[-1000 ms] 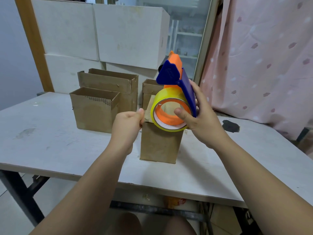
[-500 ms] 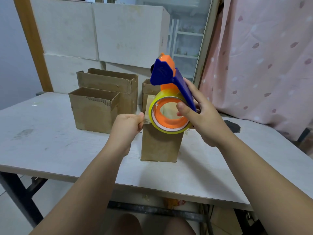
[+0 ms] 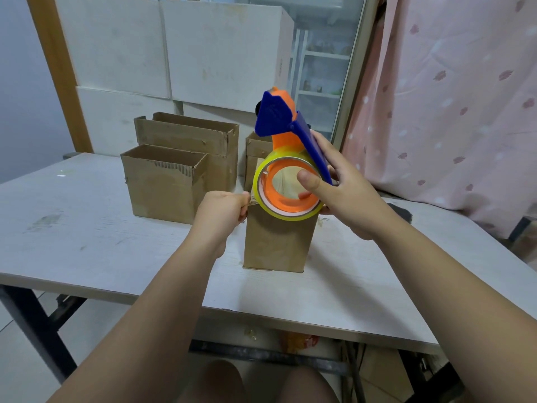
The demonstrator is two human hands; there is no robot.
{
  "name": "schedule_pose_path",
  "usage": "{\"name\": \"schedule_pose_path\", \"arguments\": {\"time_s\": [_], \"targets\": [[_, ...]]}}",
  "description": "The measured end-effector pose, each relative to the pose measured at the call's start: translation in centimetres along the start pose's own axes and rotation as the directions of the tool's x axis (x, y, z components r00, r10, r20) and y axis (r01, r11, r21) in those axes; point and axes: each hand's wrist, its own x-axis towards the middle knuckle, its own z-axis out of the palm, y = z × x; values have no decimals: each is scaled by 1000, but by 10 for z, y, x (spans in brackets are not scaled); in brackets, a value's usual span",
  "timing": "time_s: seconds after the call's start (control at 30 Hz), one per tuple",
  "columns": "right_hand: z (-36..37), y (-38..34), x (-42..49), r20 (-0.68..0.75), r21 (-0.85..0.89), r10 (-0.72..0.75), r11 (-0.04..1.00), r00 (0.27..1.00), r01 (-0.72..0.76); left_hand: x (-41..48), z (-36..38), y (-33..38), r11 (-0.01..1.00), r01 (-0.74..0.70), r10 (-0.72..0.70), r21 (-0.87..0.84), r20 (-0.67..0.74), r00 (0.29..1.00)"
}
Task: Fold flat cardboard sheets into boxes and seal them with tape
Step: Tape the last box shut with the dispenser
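Observation:
A small upright cardboard box [image 3: 277,242] stands on the white table [image 3: 87,242] in front of me. My right hand [image 3: 343,196] grips a tape dispenser [image 3: 286,158] with a blue and orange frame and a yellowish tape roll, held just above the box's top. My left hand [image 3: 223,212] is closed at the box's top left edge, pinching the clear tape end that runs from the roll. The box's top is hidden behind the roll.
Two open-topped cardboard boxes [image 3: 162,184] [image 3: 189,135] stand behind on the left, and a third one [image 3: 255,152] is partly hidden behind the dispenser. White panels [image 3: 174,53] lean at the back. A pink curtain [image 3: 450,97] hangs on the right.
The dispenser has dropped lower and shifted slightly left toward the box top. My left hand stays at the box's top left edge and now pinches the tape end.

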Motion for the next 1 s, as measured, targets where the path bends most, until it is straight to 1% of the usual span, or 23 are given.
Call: {"name": "schedule_pose_path", "arguments": {"time_s": [0.07, 0.17, 0.27, 0.33, 0.37, 0.4, 0.43, 0.47, 0.5, 0.53, 0.57, 0.6, 0.63, 0.7, 0.8, 0.87, 0.9, 0.93, 1.0], "targets": [[0, 0, 0, 7, -11, 7, 1000, 1000, -7, -4, 0, 1, 995, 100, -99, -10, 27, 995], [1, 1, -2, 10, -36, 3, 999, 1000, -3, -9, -3, -3, 969, 243, -236, -46, 114, 965], [1, 0, -3, 9, -42, -9, 999, 1000, 9, -13, -1, -6, 942, 287, -270, -176, 118, 956], [1, -1, -4, 3, -50, -21, 999, 1000, 21, -18, 6, -14, 903, 344, -317, -257, 142, 938], [2, -2, -4, 1, -52, -19, 998, 1000, 19, -22, 10, -21, 896, 361, -342, -260, 116, 932], [2, -2, -4, -3, -50, -16, 999, 1000, 16, -26, 13, -29, 911, 328, -329, -249, 41, 944], [3, -1, -4, -8, -46, -18, 999, 1000, 17, -31, 14, -36, 944, 252, -273, -212, -76, 959], [3, -1, -4, -14, -44, -24, 999, 1000, 23, -37, 14, -41, 978, 142, -171, -155, -190, 967], [4, -2, -4, -19, -46, -29, 999, 999, 28, -43, 14, -42, 995, 11, -39, -103, -276, 960], [4, -2, -3, -25, -50, -30, 998, 999, 29, -48, 14, -41, 989, -129, 101, -73, -309, 946], [4, -2, -3, -30, -52, -30, 998, 999, 29, -50, 14, -41, 967, -251, 224, -54, -297, 928], [5, -2, -2, -35, -51, -27, 998, 999, 25, -53, 17, -40, 940, -338, 319, -34, -251, 914], [5, -1, -2, -37, -46, -19, 999, 999, 17, -57, 21, -38, 920, -392, 383, -7, -196, 903], [6, -1, -3, -38, -37, -3, 999, 999, 1, -60, 27, -40, 896, -439, 444, 65, -122, 888], [6, -1, -4, -30, -33, -10, 999, 1000, 9, -59, 26, -47, 870, -464, 486, 167, -134, 864], [5, -2, -4, -30, -28, -15, 1000, 999, 14, -57, 21, -44, 857, -477, 506, 197, -140, 851], [5, -2, -4, -30, -30, -19, 999, 999, 18, -54, 19, -40, 833, -505, 539, 227, -129, 832], [5, -3, -4, -28, -30, -20, 999, 999, 19, -50, 16, -37, 787, -546, 592, 288, -100, 800], [5, -5, -4, -14, -27, -18, 999, 1000, 17, -40, 12, -33, 643, -632, 704, 433, -10, 710]]}}
